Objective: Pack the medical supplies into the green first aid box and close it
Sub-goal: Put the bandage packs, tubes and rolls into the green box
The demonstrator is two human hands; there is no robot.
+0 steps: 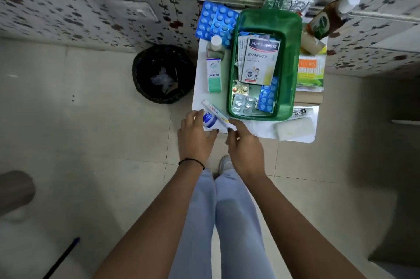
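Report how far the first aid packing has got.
Partly packed. The green box already holds plaster packets and pill strips. In hand: left hand and right hand reach for the small jar and white tube at the table's near edge; neither grips anything yet. Left: blue pill strips, boxed tube, small bottle and gauze, then closing.

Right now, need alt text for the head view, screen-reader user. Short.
Seen from above, a person's left hand and right hand reach toward a small tube and blue-lidded jar at the near edge of a white table. An open green first aid box already holds plasters and pill strips; more supplies lie around it.
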